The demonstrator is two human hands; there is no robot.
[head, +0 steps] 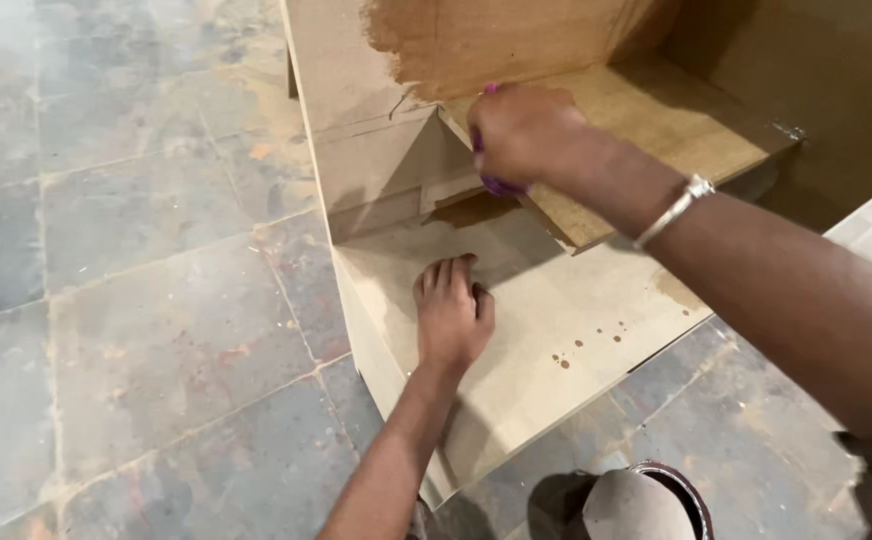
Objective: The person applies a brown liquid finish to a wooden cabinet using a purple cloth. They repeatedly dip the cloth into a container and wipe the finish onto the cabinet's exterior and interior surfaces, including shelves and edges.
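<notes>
A pale wooden cabinet (556,330) lies on its side on the floor, open toward me. My left hand (451,312) rests flat on its lower inner panel, fingers together. My right hand (524,133), with a metal bracelet (674,211) on the wrist, is closed around a purple-handled tool (499,184), most of it hidden in the fist. The hand is by the front edge of an inner shelf (656,120). A wet brown patch (476,208) lies just below the hand, and a larger brown coated area (436,40) covers the panel above.
Grey stone floor tiles (136,300), dusty and stained, spread to the left and below. An open round tin (656,500) with a dark rim stands on the floor at the bottom edge. Small brown drips (586,345) dot the lower panel.
</notes>
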